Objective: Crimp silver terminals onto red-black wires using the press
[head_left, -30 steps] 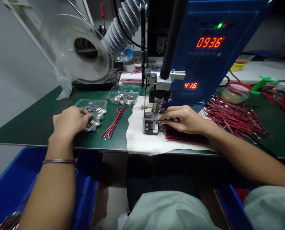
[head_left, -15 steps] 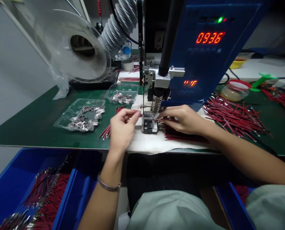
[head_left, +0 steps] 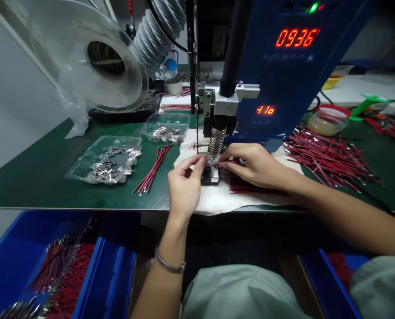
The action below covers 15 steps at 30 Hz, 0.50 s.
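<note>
The left hand [head_left: 184,186] is at the fixture block [head_left: 210,177], thumb and forefinger pinched narrow just above the block's left edge. Whatever lies between the fingertips is too small to tell. The right hand [head_left: 253,166] comes in from the right of the fixture block, fingers closed on a red wire [head_left: 218,164] whose end points at the block, directly under the press head [head_left: 216,141]. The two sets of fingertips are almost touching over the block.

Change: one second ago the left hand rested on the tray of metal terminals [head_left: 84,159], well left of the fixture block. Half a second ago it was midway, and now it has arrived. The right hand has kept its place. Judged from this, both hands now work at one point.

The upper display [head_left: 297,37], above and right of the fixture block, reads 0936 as before. The lower display [head_left: 265,110] read 416 and its last digit is now unclear.

Surroundings: a white cloth [head_left: 213,201] lies under the fixture block. A small wire bundle [head_left: 152,170] lies just left of it, and a second tray [head_left: 150,122] sits behind and left. A loose wire pile [head_left: 326,157] lies to the right on the worktop [head_left: 34,177].
</note>
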Motion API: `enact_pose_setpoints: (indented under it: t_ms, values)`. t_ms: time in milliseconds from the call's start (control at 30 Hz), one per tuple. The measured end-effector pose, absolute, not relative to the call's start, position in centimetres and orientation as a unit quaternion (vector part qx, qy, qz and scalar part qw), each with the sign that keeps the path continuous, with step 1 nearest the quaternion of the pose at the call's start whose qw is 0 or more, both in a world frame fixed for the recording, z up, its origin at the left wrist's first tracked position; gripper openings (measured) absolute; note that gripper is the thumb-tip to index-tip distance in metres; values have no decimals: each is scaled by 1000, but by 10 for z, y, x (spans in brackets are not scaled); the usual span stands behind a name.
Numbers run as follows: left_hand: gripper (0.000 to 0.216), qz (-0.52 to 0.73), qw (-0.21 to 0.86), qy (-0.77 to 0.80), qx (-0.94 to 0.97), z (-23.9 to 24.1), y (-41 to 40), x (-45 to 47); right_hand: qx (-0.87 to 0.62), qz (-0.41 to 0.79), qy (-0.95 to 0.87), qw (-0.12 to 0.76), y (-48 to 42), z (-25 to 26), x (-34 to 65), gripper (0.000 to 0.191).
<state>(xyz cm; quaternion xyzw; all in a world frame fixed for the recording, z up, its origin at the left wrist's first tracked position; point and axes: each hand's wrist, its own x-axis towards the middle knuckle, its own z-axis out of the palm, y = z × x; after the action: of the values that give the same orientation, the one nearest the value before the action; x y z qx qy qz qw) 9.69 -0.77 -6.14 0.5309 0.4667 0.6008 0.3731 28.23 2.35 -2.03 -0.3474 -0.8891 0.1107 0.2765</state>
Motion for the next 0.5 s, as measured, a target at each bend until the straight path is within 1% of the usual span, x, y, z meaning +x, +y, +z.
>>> enact_pose_setpoints:
  t_ms: [300,500]
  values:
    - [18,598,379,461,535,-58,-11,99,-343,131,-887,280,22,-21,281,18]
    - [21,588,362,481,541,-58,-10,99,-338,126,-887,289,22,-22,282,15]
